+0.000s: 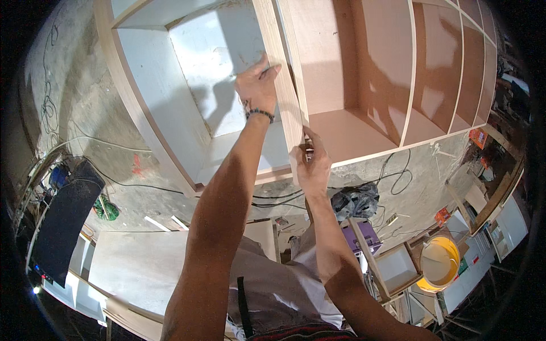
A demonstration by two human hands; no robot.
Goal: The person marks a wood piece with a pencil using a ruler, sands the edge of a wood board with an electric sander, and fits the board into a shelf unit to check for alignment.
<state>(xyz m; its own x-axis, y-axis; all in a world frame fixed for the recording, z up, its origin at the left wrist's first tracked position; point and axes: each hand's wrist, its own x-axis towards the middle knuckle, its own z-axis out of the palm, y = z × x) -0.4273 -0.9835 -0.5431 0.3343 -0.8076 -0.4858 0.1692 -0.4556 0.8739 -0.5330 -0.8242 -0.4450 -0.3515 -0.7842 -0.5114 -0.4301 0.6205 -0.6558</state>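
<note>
A long pale wooden strip (pixel 278 62) runs down between a white-lined cabinet compartment (pixel 151 62) on the left and a pinkish-brown shelf unit (pixel 321 57) on the right. My left hand (pixel 256 88), with a dark beaded bracelet at its wrist, is closed on the strip's left edge. Its thumb reaches over the face of the wood, and part of the fingers is hidden. Lower down, my right hand (pixel 313 165) pinches the strip near its bottom end, with fingers on the right side. A narrow dark gap separates the strip from the shelf unit's frame.
Cables (pixel 278 198) trail across the concrete floor behind a crumpled dark plastic bag (pixel 355 200). At right stand a yellow bucket (pixel 439 262), a purple box (pixel 364 237) and wooden frames. A pale board (pixel 139 256) lies at left beside a dark padded piece (pixel 65 221).
</note>
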